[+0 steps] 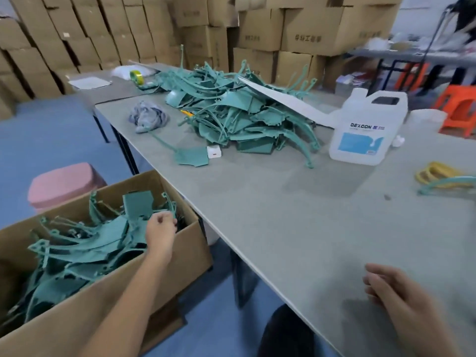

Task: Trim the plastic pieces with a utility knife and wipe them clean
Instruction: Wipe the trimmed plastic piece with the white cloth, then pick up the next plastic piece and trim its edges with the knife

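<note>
- Your left hand [161, 233] reaches into the box [190, 253] beside the desk [283, 215], fingers curled among the green pieces [85, 248]; whether it grips one cannot be told.
- Your right hand [394, 292] is over the desk's near edge, fingers loosely bent, holding nothing.
- A larger pile [239, 117] of green pieces lies at the desk's far end, with a grey rag [148, 117] just left of it and a white jug [365, 130] to its right.
- One piece [192, 155] lies apart, in front of the pile.

Even, soft indoor light, faint shadow beside the white DEXCON jug [365, 130]; wide-angle bending at edges, motion blur smearing the right hand [401, 300]
</note>
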Available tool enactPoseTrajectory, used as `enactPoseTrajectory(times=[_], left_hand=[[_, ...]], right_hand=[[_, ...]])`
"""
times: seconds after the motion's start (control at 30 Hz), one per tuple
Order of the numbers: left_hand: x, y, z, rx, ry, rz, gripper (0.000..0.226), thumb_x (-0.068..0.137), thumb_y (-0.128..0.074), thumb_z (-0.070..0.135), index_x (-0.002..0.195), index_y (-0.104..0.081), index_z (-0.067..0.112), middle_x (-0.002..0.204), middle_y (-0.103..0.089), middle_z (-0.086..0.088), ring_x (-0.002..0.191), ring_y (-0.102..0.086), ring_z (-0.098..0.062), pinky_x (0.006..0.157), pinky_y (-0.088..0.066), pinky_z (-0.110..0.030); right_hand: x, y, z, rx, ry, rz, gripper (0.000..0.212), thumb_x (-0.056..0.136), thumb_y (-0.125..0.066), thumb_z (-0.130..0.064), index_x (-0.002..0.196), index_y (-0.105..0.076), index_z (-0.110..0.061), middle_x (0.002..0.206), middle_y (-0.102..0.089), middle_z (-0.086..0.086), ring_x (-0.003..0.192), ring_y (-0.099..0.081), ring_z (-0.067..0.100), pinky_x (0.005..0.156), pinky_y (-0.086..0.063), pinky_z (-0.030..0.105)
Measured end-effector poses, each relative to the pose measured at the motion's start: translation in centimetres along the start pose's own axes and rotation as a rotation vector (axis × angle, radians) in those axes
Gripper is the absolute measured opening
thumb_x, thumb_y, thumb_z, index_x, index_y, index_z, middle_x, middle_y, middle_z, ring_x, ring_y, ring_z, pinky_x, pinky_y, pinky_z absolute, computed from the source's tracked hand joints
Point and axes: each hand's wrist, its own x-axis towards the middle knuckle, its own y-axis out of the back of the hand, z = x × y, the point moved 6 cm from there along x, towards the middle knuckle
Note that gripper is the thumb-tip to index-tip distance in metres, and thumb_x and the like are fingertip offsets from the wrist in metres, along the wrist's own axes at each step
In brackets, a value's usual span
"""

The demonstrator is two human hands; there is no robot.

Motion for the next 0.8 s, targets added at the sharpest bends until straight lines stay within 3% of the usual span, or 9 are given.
enactPoseTrajectory(times=[0.1,0.23,0.3,0.4,0.5,0.57,0.63,0.7,0.8], left_hand=[[-4.9,-4.6,1.5,0.007,-0.231,-0.099,0.010,0.096,-0.058,0.031,0.098,-0.061,0.021,0.089,-0.066,0.001,0.088,-0.063,-0.026,0.075,-0.048,-0.037],[-13.8,-12.4,3.4,0.091,-0.359,-0.349,0.028,0.078,-0.058,0.063,0.095,-0.064,0.041,0.083,-0.066,0.014,0.081,-0.064,-0.019,0.079,-0.051,-0.043],[-19.4,-16.3,4.5,0.207,-0.484,-0.520,0.028,0.078,-0.057,0.071,0.094,-0.061,0.048,0.082,-0.067,0.014,0.078,-0.062,-0.021,0.077,-0.052,-0.044],[-28.6,-22.2,6.0,0.400,-0.786,-0.822,0.014,0.089,-0.059,0.060,0.097,-0.062,0.047,0.083,-0.067,0.017,0.077,-0.061,-0.020,0.070,-0.046,-0.036],[-34.9,-27.2,7.2,0.486,-1.053,-1.039,0.018,0.092,-0.069,0.032,0.110,-0.071,0.030,0.107,-0.071,0.008,0.102,-0.065,-0.020,0.089,-0.049,-0.036],[-36.5,-29.2,7.3,0.524,-1.113,-1.070,0.021,0.095,-0.065,0.029,0.114,-0.072,0.021,0.115,-0.070,0.002,0.111,-0.063,-0.024,0.099,-0.046,-0.039],[-36.8,-29.9,6.9,0.555,-1.155,-1.050,0.034,0.096,-0.052,0.040,0.111,-0.072,0.018,0.114,-0.070,0.000,0.109,-0.064,-0.026,0.097,-0.047,-0.040],[-36.8,-29.9,6.3,0.545,-1.200,-1.013,0.048,0.090,-0.041,0.049,0.108,-0.073,0.018,0.112,-0.070,0.001,0.106,-0.066,-0.026,0.093,-0.050,-0.041],[-36.4,-30.1,6.2,0.516,-1.193,-0.983,0.052,0.087,-0.041,0.051,0.105,-0.076,0.017,0.112,-0.071,-0.002,0.105,-0.069,-0.028,0.092,-0.052,-0.044]], right_hand=[[-1.4,1.7,-1.9,-0.022,0.074,0.071,0.023,0.093,-0.063,0.004,0.097,-0.072,-0.017,0.078,-0.072,0.011,0.067,-0.065,0.011,0.067,-0.056,0.030],[-3.1,7.6,-2.7,-0.163,0.101,0.225,0.019,0.094,-0.069,-0.005,0.097,-0.073,-0.023,0.080,-0.073,-0.017,0.074,-0.067,-0.001,0.069,-0.049,0.014],[-3.7,11.7,-2.2,-0.196,0.076,0.304,0.020,0.095,-0.068,-0.007,0.096,-0.073,-0.026,0.083,-0.073,-0.020,0.079,-0.068,-0.002,0.073,-0.047,0.013],[-4.1,18.6,-1.4,-0.302,0.035,0.500,0.017,0.094,-0.069,-0.007,0.096,-0.074,-0.024,0.078,-0.071,-0.013,0.074,-0.065,0.006,0.072,-0.049,0.027],[-2.5,25.4,-1.5,-0.558,-0.018,0.657,0.016,0.093,-0.070,-0.020,0.109,-0.073,-0.019,0.100,-0.072,0.000,0.095,-0.066,0.021,0.086,-0.047,0.033],[-0.3,28.2,0.0,-0.875,-0.252,0.406,0.050,0.089,-0.069,-0.046,0.136,-0.058,-0.033,0.132,-0.060,0.002,0.120,-0.056,0.029,0.098,-0.041,0.034],[0.8,29.3,3.0,-1.116,-0.444,0.075,0.069,0.087,-0.061,-0.062,0.150,-0.036,-0.048,0.148,-0.045,0.000,0.131,-0.048,0.032,0.108,-0.037,0.044],[0.9,29.4,5.2,-1.089,-0.426,-0.023,0.058,0.095,-0.056,-0.055,0.150,-0.038,-0.048,0.143,-0.047,0.004,0.126,-0.051,0.031,0.105,-0.040,0.041],[0.6,31.4,6.7,-1.047,-0.311,0.084,0.035,0.100,-0.051,-0.034,0.135,-0.059,-0.032,0.120,-0.058,0.007,0.112,-0.058,0.031,0.092,-0.045,0.037]])
